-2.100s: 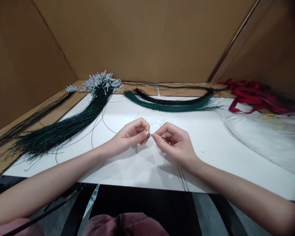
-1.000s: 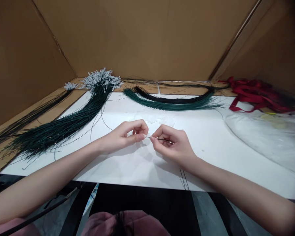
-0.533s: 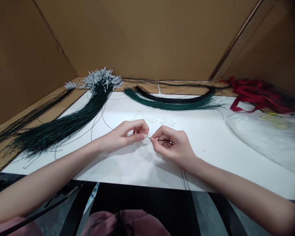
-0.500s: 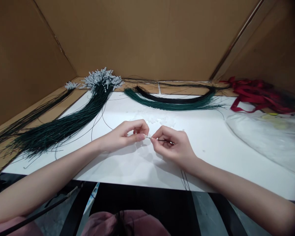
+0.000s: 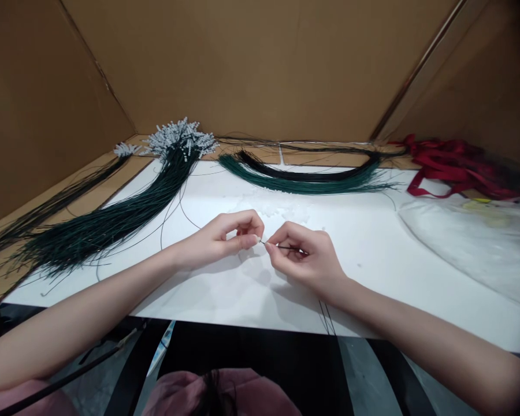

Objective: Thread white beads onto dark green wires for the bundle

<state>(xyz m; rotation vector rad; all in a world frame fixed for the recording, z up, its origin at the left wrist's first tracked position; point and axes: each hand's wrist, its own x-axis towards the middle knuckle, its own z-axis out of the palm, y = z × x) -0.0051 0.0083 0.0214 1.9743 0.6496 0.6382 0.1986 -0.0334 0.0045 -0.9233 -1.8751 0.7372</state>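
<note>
My left hand [image 5: 227, 237] and my right hand [image 5: 303, 257] meet over the middle of the white tabletop [image 5: 372, 271]. The right hand pinches a thin dark wire [image 5: 283, 247] near its tip; the wire runs under the palm and off the table's front edge. The left hand's thumb and forefinger are pinched at the wire's tip on something tiny that I cannot make out. Small clear beads [image 5: 277, 209] lie scattered on the table just beyond the hands.
A bundle of dark green wires tipped with white beads [image 5: 125, 208] fans across the left. A curved bundle of plain green wires [image 5: 303, 179] lies at the back. Red ribbon [image 5: 455, 167] and a clear plastic bag [image 5: 472, 242] sit right. Cardboard walls [image 5: 242, 63] enclose the table.
Both hands stay pinched together at the wire's tip; they have shifted only slightly. A small white bead seen at the left fingertips two seconds ago no longer shows.
</note>
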